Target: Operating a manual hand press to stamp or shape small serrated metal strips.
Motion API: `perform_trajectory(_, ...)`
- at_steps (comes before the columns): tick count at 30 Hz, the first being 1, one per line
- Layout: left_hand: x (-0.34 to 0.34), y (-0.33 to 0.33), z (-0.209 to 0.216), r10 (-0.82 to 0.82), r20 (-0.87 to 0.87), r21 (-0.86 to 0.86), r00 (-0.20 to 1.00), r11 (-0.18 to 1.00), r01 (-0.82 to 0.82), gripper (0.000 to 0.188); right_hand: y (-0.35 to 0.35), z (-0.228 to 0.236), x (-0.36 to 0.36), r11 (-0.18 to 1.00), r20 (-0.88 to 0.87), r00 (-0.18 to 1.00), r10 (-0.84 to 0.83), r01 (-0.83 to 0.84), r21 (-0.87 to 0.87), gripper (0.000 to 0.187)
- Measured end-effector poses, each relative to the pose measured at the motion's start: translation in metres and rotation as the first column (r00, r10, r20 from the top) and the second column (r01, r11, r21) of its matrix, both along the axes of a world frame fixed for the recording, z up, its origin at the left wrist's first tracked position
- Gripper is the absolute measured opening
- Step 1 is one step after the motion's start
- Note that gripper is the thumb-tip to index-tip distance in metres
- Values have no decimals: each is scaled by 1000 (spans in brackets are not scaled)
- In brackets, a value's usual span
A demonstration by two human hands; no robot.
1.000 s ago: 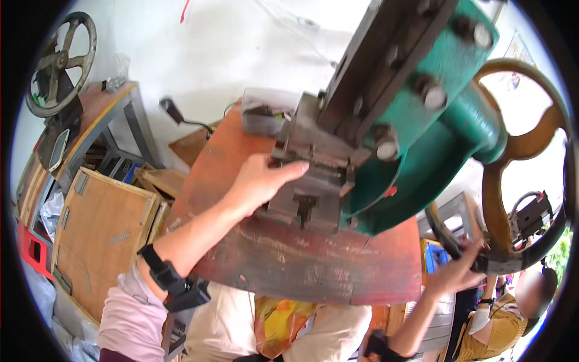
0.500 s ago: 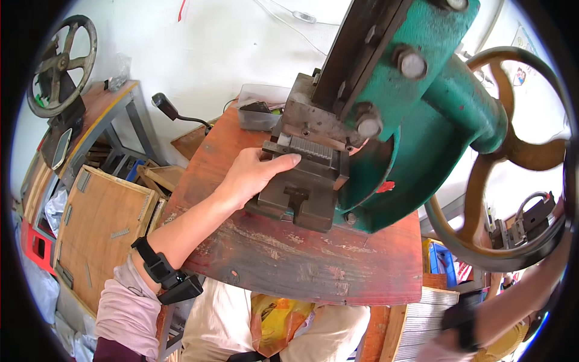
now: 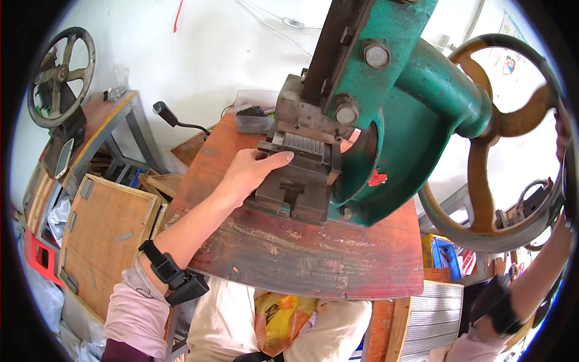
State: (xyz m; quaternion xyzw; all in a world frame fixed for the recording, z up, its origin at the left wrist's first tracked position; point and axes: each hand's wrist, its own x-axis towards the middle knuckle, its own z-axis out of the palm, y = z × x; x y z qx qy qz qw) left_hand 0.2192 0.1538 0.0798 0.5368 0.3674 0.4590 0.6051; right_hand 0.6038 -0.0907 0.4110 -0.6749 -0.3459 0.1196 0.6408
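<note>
Head view: left grip (image 3: 250,172) closed on the dark metal bar (image 3: 271,147) at the foot of the green press (image 3: 422,142).
I read the thumb flat along the bar's near side, the fingers bent at its left end. The bar sits on the die block (image 3: 298,190), in front of the press's ram (image 3: 301,108); a ridged grey plate (image 3: 305,145) lies just behind the bar. The right grip (image 3: 561,136) is at the outer rim of the handwheel (image 3: 480,193), right of the press, mostly lost at the view's dark border; I cannot tell whether it is closed. The press stands on a worn reddish counter (image 3: 289,259); a clear box (image 3: 253,124) sits behind, left of the press.
</note>
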Motion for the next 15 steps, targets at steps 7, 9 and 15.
perform_trajectory(7, -3, 5, -3, -24, -152, -78, 988, 997, 12, 45, 27, -147, -92, 832, 288, 795, -534, 432, 349, 37)
perform_trajectory(9, -3, 5, -4, -46, -225, -111, 973, 994, 21, 45, 57, -221, -130, 669, 162, 733, -660, 476, 571, 34)
perform_trajectory(15, -3, 3, -4, -17, -118, 12, 993, 1000, 19, 45, 16, -212, -80, 852, 430, 798, -422, 188, 488, 25)
